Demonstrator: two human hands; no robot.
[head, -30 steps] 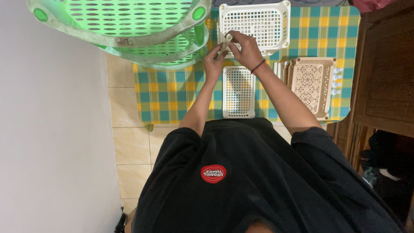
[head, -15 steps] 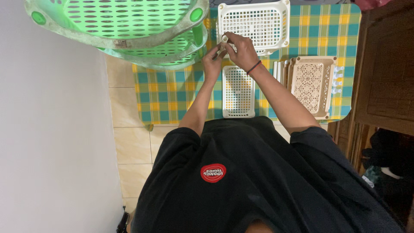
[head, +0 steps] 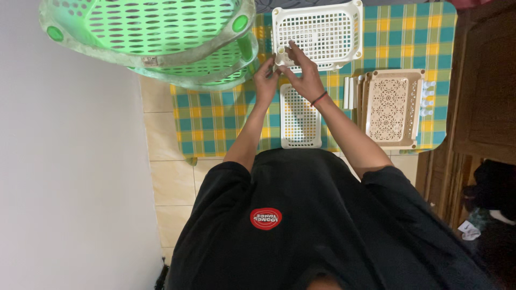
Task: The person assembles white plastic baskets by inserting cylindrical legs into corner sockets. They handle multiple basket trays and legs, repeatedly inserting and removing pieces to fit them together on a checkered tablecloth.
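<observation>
A small white tube point(head: 280, 52), judged light, stiff and smooth, is pinched by the fingers of both hands, left point(head: 265, 80) and right point(head: 305, 72), at a white tray point(head: 317, 32) corner on the bench point(head: 226, 118); best gripped round its sides

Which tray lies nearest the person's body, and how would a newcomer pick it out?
Start at the checked tablecloth. Just below both hands lies the small white tray, flat, its long side pointing toward the person. Unlike the large white basket beyond, it is narrow, and unlike the beige tray, it has a plain square grid.
</observation>
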